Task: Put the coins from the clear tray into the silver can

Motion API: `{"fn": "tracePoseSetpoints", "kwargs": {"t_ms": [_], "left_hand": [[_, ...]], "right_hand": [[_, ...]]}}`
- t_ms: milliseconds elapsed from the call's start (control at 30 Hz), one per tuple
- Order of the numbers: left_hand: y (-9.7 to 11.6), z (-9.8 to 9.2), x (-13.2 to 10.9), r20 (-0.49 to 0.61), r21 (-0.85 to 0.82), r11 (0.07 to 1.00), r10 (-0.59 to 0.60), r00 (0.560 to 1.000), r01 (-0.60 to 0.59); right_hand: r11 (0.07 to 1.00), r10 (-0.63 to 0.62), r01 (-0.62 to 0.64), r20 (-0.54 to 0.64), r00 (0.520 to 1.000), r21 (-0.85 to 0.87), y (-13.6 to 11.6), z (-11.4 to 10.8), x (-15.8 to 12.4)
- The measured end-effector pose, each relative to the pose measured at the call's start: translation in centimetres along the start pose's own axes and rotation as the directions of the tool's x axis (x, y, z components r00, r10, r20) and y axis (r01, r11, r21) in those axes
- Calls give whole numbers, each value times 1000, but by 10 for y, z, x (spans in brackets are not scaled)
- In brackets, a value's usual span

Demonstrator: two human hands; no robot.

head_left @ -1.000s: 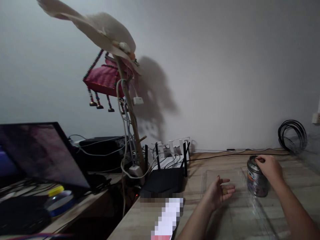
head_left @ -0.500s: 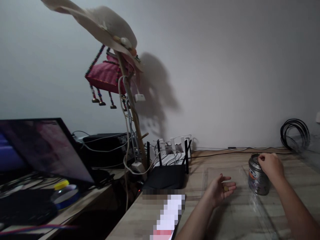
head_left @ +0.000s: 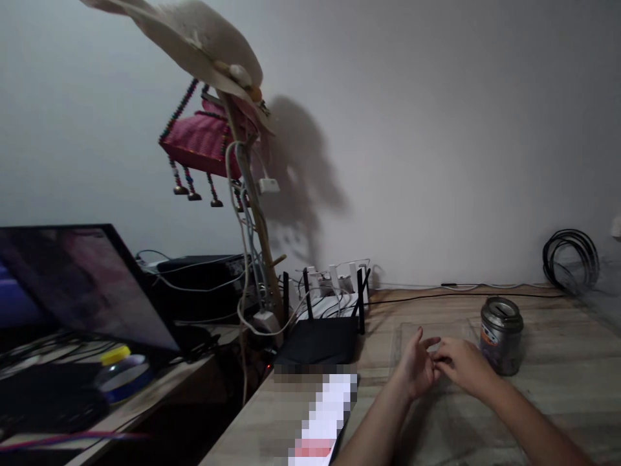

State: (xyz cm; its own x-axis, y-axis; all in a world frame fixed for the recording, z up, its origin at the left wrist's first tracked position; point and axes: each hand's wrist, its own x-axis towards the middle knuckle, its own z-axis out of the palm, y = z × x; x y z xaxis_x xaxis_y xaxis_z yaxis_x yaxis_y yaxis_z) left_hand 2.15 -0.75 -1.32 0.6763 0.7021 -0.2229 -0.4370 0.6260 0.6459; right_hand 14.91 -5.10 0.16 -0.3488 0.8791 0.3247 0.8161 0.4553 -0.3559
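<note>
My left hand [head_left: 421, 366] is palm up over the table, its fingers stretched out and the thumb raised. Against its palm and fingers, my right hand [head_left: 463, 366] pinches thumb and forefinger together, where a small gold-coloured coin lay a moment ago. The coin is mostly hidden between the hands now. A metal coin tin [head_left: 501, 336] with an orange and white picture stands upright, just right of and behind my right hand. A slot shows in its round lid. Neither hand clearly touches the tin.
A clear flat plastic sheet or case [head_left: 396, 346] lies behind my left hand. Left of it are a black router [head_left: 317, 343] and a partly blurred phone [head_left: 325, 414]. A coiled black cable [head_left: 571, 259] leans at the back right. A monitor [head_left: 97, 285] stands far left.
My right hand has left the tin's lid and moved left and down to my left palm. My left hand has stayed nearly in place, and the coin in it is now covered.
</note>
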Motion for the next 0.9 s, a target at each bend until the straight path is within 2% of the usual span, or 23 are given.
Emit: {"fn": "tracePoseSetpoints", "kwargs": {"t_ms": [67, 133, 167, 233, 300, 367, 400, 467, 567, 700, 767, 900], "left_hand": [[-1, 2, -1, 7, 30, 1000, -2, 1000, 1], [-2, 3, -1, 22, 77, 997, -5, 1000, 3], [-2, 3, -1, 27, 102, 995, -9, 1000, 6], [-2, 3, -2, 20, 135, 991, -3, 1000, 0], [-1, 1, -1, -15, 146, 989, 20, 1000, -17], [-1, 1, -1, -54, 155, 988, 37, 998, -29], [-1, 1, -1, -69, 161, 987, 39, 997, -28], [-1, 4, -1, -91, 180, 983, 41, 995, -24], [-1, 8, -2, -143, 230, 972, 76, 987, -42], [-1, 10, -3, -206, 268, 962, 120, 971, -62], [-1, 9, -2, -207, 277, 959, 124, 971, -64], [-4, 8, -2, -216, 302, 951, 142, 966, -72]], "right_hand": [[999, 22, -25, -109, 994, -30, 9, -9, -1], [996, 64, -82, -316, 947, -46, 25, -27, -4], [992, 100, -125, -431, 897, -31, 35, -37, -7], [972, 212, -230, -614, 760, 50, 57, -57, -15], [927, 314, -366, -693, 649, 77, 79, -73, -24], [868, 373, -494, -724, 580, 51, 97, -82, -31], [843, 396, -536, -724, 565, 43, 104, -84, -33], [822, 454, -564, -685, 570, 76, 113, -86, -33], [809, 542, -567, -566, 621, 154, 116, -88, -25], [761, 589, -644, -494, 639, 74, 110, -91, -14], [742, 577, -671, -507, 640, -3, 105, -90, -15], [750, 461, -630, -524, 716, -201, 86, -84, -25]]}}
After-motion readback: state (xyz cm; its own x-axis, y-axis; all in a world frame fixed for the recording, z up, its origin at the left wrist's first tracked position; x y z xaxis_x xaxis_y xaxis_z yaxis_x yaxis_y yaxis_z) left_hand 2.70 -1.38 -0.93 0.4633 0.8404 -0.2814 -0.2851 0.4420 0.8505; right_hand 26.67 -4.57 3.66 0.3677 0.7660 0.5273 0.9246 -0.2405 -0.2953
